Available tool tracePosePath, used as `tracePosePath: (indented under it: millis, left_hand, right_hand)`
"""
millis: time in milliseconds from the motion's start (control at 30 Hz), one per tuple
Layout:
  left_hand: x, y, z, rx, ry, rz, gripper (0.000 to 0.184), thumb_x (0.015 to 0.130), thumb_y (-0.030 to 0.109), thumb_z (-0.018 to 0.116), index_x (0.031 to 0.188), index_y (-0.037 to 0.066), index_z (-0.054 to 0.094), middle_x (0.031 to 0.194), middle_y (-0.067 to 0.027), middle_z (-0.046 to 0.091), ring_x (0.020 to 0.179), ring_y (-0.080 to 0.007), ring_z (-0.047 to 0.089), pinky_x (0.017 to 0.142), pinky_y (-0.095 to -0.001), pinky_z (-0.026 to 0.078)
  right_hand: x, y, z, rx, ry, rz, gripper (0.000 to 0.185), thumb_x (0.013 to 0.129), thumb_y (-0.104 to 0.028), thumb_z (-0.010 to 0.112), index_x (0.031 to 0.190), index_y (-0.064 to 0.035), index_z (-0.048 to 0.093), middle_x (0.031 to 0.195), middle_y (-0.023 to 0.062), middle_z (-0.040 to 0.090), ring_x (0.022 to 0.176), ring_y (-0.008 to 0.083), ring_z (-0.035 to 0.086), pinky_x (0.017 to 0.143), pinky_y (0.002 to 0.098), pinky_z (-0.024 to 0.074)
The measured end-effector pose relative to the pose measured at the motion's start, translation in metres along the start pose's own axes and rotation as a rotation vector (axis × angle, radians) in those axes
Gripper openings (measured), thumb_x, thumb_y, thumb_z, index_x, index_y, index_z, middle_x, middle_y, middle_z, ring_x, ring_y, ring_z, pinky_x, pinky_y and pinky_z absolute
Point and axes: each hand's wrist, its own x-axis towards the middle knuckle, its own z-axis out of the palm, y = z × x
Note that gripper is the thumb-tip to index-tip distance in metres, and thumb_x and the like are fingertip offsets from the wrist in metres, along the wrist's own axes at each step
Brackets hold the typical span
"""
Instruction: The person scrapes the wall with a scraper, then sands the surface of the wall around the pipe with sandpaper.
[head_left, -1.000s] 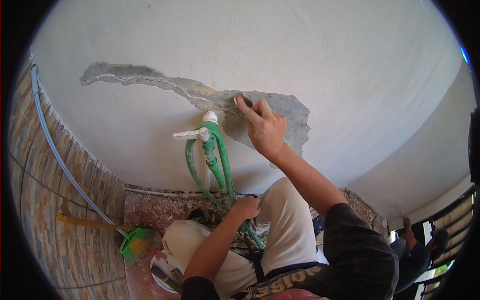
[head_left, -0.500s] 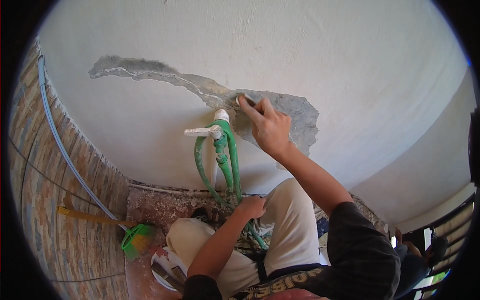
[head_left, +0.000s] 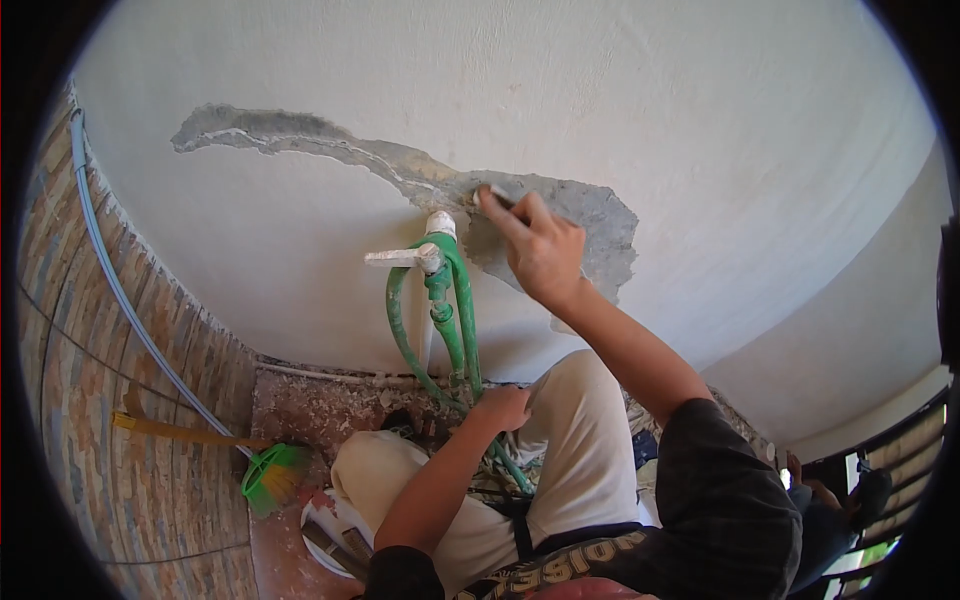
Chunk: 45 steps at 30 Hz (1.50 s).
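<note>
My right hand (head_left: 545, 250) is raised to the wall, its fingers closed round a small tool whose dark edge and pale tip show beside the index finger; its exact kind is hidden. That tip meets the bare grey patch (head_left: 600, 225) where paint is gone, near the thin crack filled with white. My left hand (head_left: 503, 408) lies lower, by my inner knee, with curled fingers; anything inside them is hidden. Just left of my right hand stands a white-handled tap (head_left: 428, 260) with a green hose (head_left: 465, 310) looped over it.
A green broom (head_left: 270, 478) with a yellow handle leans on the stone-patterned wall (head_left: 130, 400) at left. A white bucket (head_left: 325, 540) holding flat tools stands beside my leg. Paint flakes litter the reddish floor (head_left: 300, 400). Another person (head_left: 835, 520) is at far right.
The view has shifted slightly. My right hand stays at almost the same spot on the grey patch, and my left hand remains by my knee.
</note>
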Motion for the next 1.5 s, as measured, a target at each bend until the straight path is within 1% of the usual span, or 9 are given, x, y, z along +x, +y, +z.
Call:
tracePosePath:
  millis: [200, 467, 633, 800, 933, 1000, 1267, 1400, 1500]
  left_hand:
    - [0.002, -0.004, -0.003, -0.041, -0.007, 0.017, 0.044, 0.088, 0.035, 0.058, 0.117, 0.002, 0.056, 0.110, -0.0243, 0.062, 0.104, -0.0402, 0.060, 0.090, -0.0494, 0.048]
    - [0.002, 0.001, 0.001, 0.004, 0.006, 0.009, 0.041, 0.087, 0.033, 0.060, 0.114, 0.002, 0.059, 0.107, -0.0211, 0.066, 0.104, -0.0383, 0.063, 0.090, -0.0484, 0.050]
    - [-0.004, 0.001, -0.006, -0.008, -0.017, -0.008, 0.041, 0.088, 0.034, 0.059, 0.115, 0.003, 0.058, 0.110, -0.0225, 0.064, 0.104, -0.0390, 0.062, 0.089, -0.0494, 0.049]
    - [0.002, 0.004, -0.006, -0.020, -0.040, 0.006, 0.043, 0.089, 0.035, 0.058, 0.118, 0.003, 0.055, 0.110, -0.0232, 0.063, 0.104, -0.0404, 0.060, 0.090, -0.0501, 0.048]
    - [-0.001, 0.004, -0.005, -0.027, -0.027, 0.007, 0.044, 0.089, 0.035, 0.057, 0.119, 0.003, 0.056, 0.112, -0.0234, 0.063, 0.105, -0.0400, 0.060, 0.091, -0.0489, 0.048]
    - [-0.002, 0.003, -0.004, -0.041, -0.001, 0.006, 0.043, 0.089, 0.035, 0.057, 0.119, 0.003, 0.057, 0.112, -0.0236, 0.063, 0.105, -0.0399, 0.061, 0.091, -0.0486, 0.048]
    - [-0.002, 0.006, -0.010, -0.030, -0.041, 0.010, 0.043, 0.089, 0.033, 0.058, 0.117, 0.001, 0.057, 0.110, -0.0244, 0.064, 0.104, -0.0401, 0.061, 0.090, -0.0482, 0.049]
    - [-0.002, 0.001, -0.008, -0.064, -0.003, 0.013, 0.042, 0.088, 0.032, 0.059, 0.116, 0.001, 0.057, 0.109, -0.0243, 0.064, 0.102, -0.0404, 0.062, 0.089, -0.0485, 0.049]
    - [-0.002, 0.004, -0.006, -0.065, 0.023, 0.044, 0.042, 0.088, 0.032, 0.059, 0.116, 0.001, 0.057, 0.108, -0.0244, 0.064, 0.102, -0.0404, 0.062, 0.088, -0.0488, 0.049]
  right_hand:
    - [-0.017, 0.014, -0.003, 0.116, -0.138, -0.152, 0.041, 0.077, -0.007, 0.064, 0.114, -0.0227, 0.071, 0.072, -0.0008, 0.049, 0.050, 0.0124, 0.054, 0.043, 0.0288, 0.0436]
    - [0.051, 0.014, -0.009, 0.117, 0.304, 0.113, 0.035, 0.083, -0.007, 0.065, 0.115, -0.0193, 0.070, 0.073, -0.0004, 0.054, 0.050, 0.0150, 0.055, 0.043, 0.0299, 0.0415]
    - [0.031, -0.006, 0.002, 0.074, 0.026, -0.083, 0.039, 0.081, -0.008, 0.066, 0.118, -0.0194, 0.068, 0.072, -0.0010, 0.054, 0.050, 0.0155, 0.056, 0.044, 0.0295, 0.0432]
    - [0.085, 0.004, -0.014, 0.154, 0.371, 0.049, 0.032, 0.082, -0.008, 0.065, 0.113, -0.0157, 0.070, 0.072, -0.0011, 0.054, 0.051, 0.0138, 0.057, 0.043, 0.0294, 0.0433]
    - [0.061, -0.009, -0.003, 0.030, -0.070, -0.228, 0.046, 0.080, -0.007, 0.060, 0.125, -0.0159, 0.062, 0.080, -0.0004, 0.055, 0.055, 0.0141, 0.059, 0.045, 0.0277, 0.0466]
    - [0.057, -0.009, 0.002, 0.004, -0.059, -0.408, 0.036, 0.085, -0.008, 0.059, 0.119, -0.0176, 0.067, 0.071, -0.0010, 0.053, 0.048, 0.0099, 0.052, 0.040, 0.0277, 0.0449]
    - [0.097, -0.005, -0.014, -0.004, 0.196, -0.117, 0.040, 0.083, -0.005, 0.058, 0.121, -0.0144, 0.064, 0.075, 0.0004, 0.052, 0.050, 0.0133, 0.057, 0.043, 0.0284, 0.0460]
    - [0.075, 0.008, -0.006, -0.039, -0.016, -0.413, 0.041, 0.081, -0.007, 0.063, 0.121, -0.0157, 0.066, 0.074, 0.0004, 0.052, 0.049, 0.0107, 0.055, 0.043, 0.0263, 0.0459]
    - [0.096, 0.021, -0.029, 0.012, 0.234, -0.076, 0.040, 0.078, 0.000, 0.070, 0.115, -0.0142, 0.071, 0.070, -0.0001, 0.050, 0.049, 0.0083, 0.050, 0.044, 0.0262, 0.0434]
